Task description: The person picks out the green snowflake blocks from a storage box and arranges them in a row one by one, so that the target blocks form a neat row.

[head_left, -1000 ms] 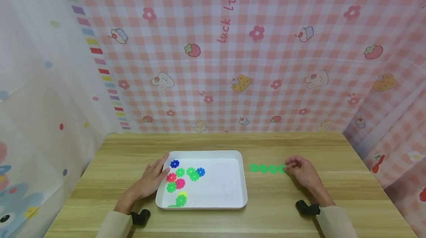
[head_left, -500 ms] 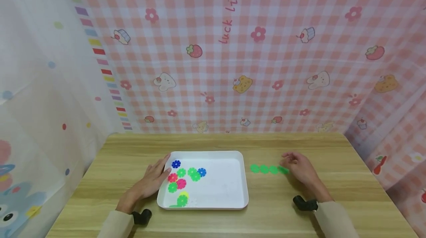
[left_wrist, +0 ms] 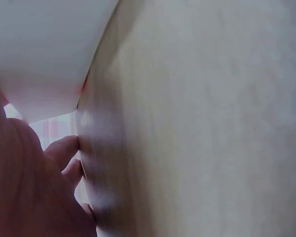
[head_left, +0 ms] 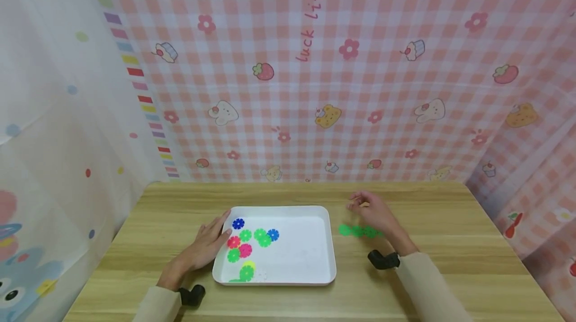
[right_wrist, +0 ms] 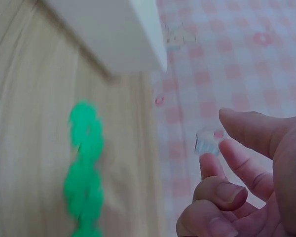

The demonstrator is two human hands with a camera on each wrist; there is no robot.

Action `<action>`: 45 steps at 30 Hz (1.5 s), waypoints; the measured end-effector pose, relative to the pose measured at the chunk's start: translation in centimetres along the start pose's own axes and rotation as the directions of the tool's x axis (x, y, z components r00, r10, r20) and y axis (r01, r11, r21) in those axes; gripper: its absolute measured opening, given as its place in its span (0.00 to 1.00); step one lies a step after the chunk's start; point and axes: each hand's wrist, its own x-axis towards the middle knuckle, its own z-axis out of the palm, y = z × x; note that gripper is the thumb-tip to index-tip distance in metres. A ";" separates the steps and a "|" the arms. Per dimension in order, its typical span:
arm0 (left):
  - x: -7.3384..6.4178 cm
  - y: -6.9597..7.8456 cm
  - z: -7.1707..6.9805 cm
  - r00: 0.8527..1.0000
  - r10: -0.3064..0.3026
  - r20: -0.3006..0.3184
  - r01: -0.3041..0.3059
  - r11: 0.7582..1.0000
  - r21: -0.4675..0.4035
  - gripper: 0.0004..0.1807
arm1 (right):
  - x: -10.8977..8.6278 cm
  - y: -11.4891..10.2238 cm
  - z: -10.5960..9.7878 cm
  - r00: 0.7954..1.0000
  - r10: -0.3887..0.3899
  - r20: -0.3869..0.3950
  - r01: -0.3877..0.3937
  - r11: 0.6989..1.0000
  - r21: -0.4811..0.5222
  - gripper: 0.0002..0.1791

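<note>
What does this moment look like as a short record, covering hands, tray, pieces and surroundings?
Left hand: the left hand touches the left edge of the white tray
Right hand: the right hand is raised near the green row, no piece visible in its fingers
Tray contents: flower-shaped discs, green, pink, blue and yellow, toward the left side
Green row: on the table, right of the tray
Backdrop: pink checked curtain

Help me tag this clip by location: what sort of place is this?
Probably a small indoor play or craft corner: a wood-grain table has a pink-checked backdrop behind it, printed with strawberries and cartoon animals, and a white tray holds colourful notched discs.
</note>
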 end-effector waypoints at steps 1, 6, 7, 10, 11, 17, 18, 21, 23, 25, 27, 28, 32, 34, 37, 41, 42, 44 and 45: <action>0.0 0.0 0.0 1.000 -0.003 0.002 0.003 1.000 0.000 0.36 | 0.3 -0.3 0.4 1.000 -0.006 0.011 0.006 1.000 0.005 0.15; 0.0 -0.1 0.1 1.000 -0.013 0.007 0.013 1.000 0.008 0.36 | 1.4 -1.8 2.3 0.996 -0.020 0.085 0.013 0.997 0.081 0.13; 0.0 -0.2 0.1 1.000 -0.012 0.008 0.012 1.000 0.009 0.36 | 1.5 -2.1 2.7 0.995 -0.021 0.100 0.012 0.996 0.089 0.13; 0.0 -0.2 0.2 1.000 -0.009 0.005 0.009 1.000 0.012 0.36 | 1.9 -3.1 4.1 0.990 -0.015 0.137 -0.001 0.994 0.112 0.11; 0.0 -0.2 0.2 1.000 -0.008 0.005 0.008 1.000 0.011 0.36 | 2.0 -3.4 4.5 0.989 -0.011 0.150 -0.006 0.994 0.113 0.10; 0.0 -0.3 0.2 1.000 -0.003 0.002 0.003 1.000 0.006 0.36 | 2.5 -5.2 7.0 0.978 -0.002 0.206 -0.021 0.994 0.107 0.09; 0.0 -0.3 0.2 1.000 -0.003 0.001 0.003 1.000 0.007 0.36 | 2.6 -5.5 7.4 0.976 -0.011 0.218 -0.014 0.994 0.110 0.09; 0.0 -0.2 0.2 1.000 -0.003 -0.003 0.003 1.000 0.010 0.36 | 2.9 -6.1 8.7 0.963 -0.035 0.268 0.003 0.993 0.117 0.10; 0.0 -0.2 0.2 1.000 -0.004 -0.001 0.004 1.000 0.011 0.36 | 3.0 -6.3 9.4 0.953 -0.039 0.302 0.006 0.994 0.110 0.10; 0.0 -0.2 0.2 1.000 -0.005 0.000 0.005 1.000 0.012 0.36 | 3.1 -6.6 10.1 0.941 -0.034 0.338 -0.004 0.994 0.110 0.11; 0.0 -0.2 0.2 1.000 -0.004 0.001 0.003 1.000 0.013 0.36 | 3.1 -6.9 10.7 0.930 -0.025 0.368 -0.018 0.993 0.113 0.11; 0.1 -0.2 0.2 1.000 -0.001 0.000 0.001 1.000 0.015 0.36 | 3.1 -7.1 11.0 0.925 -0.016 0.381 -0.028 0.994 0.110 0.11; 0.1 -0.2 0.3 1.000 0.003 -0.004 -0.003 1.000 0.018 0.36 | 3.1 -7.4 12.4 0.901 -0.024 0.433 -0.027 0.993 0.113 0.11; 0.1 -0.2 0.2 1.000 0.001 -0.006 -0.001 1.000 0.019 0.36 | 3.1 -7.5 13.1 0.891 -0.026 0.454 -0.025 0.994 0.107 0.11; 0.2 -0.3 0.2 1.000 -0.014 0.000 0.014 1.000 0.019 0.37 | 3.0 -7.7 14.1 0.880 -0.021 0.474 -0.036 0.993 0.110 0.11; 0.2 -0.3 0.2 0.999 -0.033 0.010 0.033 0.999 0.016 0.37 | 2.9 -7.6 15.2 0.882 -0.018 0.471 -0.033 0.995 0.098 0.11; 0.2 -0.3 0.2 0.999 -0.032 0.012 0.032 0.999 0.014 0.37 | 2.9 -7.5 15.5 0.882 -0.026 0.470 -0.021 0.995 0.095 0.11; 0.3 -0.3 0.1 1.000 -0.027 0.014 0.027 1.000 0.014 0.37 | 3.0 -7.5 15.8 0.884 -0.043 0.466 0.007 0.997 0.078 0.12; 0.3 -0.3 0.1 1.000 -0.023 0.015 0.023 1.000 0.014 0.37 | 2.9 -7.5 16.0 0.882 -0.048 0.468 0.017 0.997 0.070 0.12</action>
